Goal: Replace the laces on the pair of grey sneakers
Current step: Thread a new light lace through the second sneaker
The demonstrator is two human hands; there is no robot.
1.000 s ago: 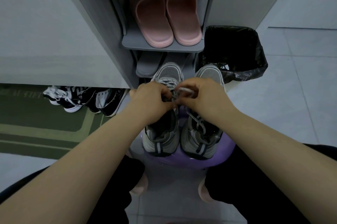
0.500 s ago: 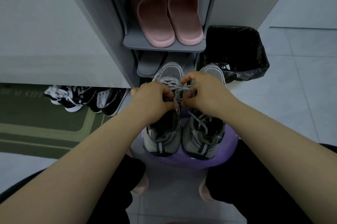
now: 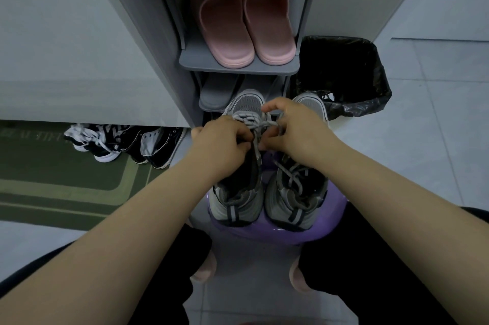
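Note:
Two grey sneakers stand side by side on a purple stool, toes pointing away from me. The left sneaker has a light grey lace crossing its front part, and its rear part gapes open. My left hand and my right hand meet over this shoe, and each pinches the lace with curled fingers. The right sneaker is laced along its length, with my right wrist over its front.
A grey shoe rack stands straight ahead with pink slippers on a shelf and grey slippers below. A black-lined bin is at the right. Black-and-white sneakers and a green mat lie left.
My right hand has moved forward toward the toe of the left sneaker while working the lace. My left hand has stayed almost in place.

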